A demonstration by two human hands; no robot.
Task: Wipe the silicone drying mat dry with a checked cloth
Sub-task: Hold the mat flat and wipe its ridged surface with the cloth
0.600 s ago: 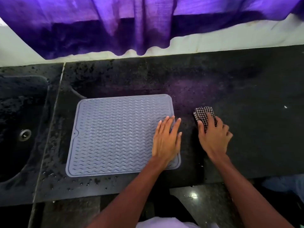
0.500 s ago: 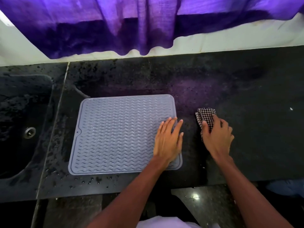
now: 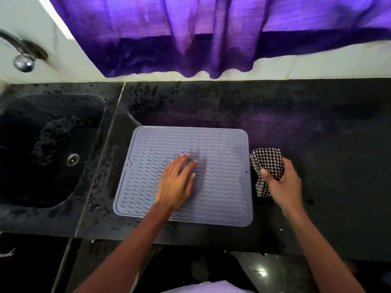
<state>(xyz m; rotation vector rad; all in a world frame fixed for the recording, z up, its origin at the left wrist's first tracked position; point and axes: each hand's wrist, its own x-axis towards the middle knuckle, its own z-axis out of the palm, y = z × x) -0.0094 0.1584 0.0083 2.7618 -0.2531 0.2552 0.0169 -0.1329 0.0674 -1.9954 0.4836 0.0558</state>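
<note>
A grey silicone drying mat (image 3: 220, 144) with wavy ridges lies flat on the black stone counter, small water drops glinting on it. My left hand (image 3: 176, 182) rests palm down near the mat's middle, fingers spread and slightly blurred. Just off the mat's right edge, my right hand (image 3: 284, 187) grips a bunched black-and-white checked cloth (image 3: 267, 162), lifted a little off the counter, with part of it hanging below my thumb.
A dark sink (image 3: 42, 149) with a metal drain (image 3: 72, 159) sits left of the mat. A chrome tap (image 3: 21, 58) is on the wall at upper left. A purple curtain (image 3: 211, 34) hangs over the back wall. Water drops dot the counter (image 3: 317, 134) left and front of the mat.
My left hand has slid from the mat's lower right corner to its middle. My right hand has closed around the checked cloth and raised it off the counter. The view shifted left.
</note>
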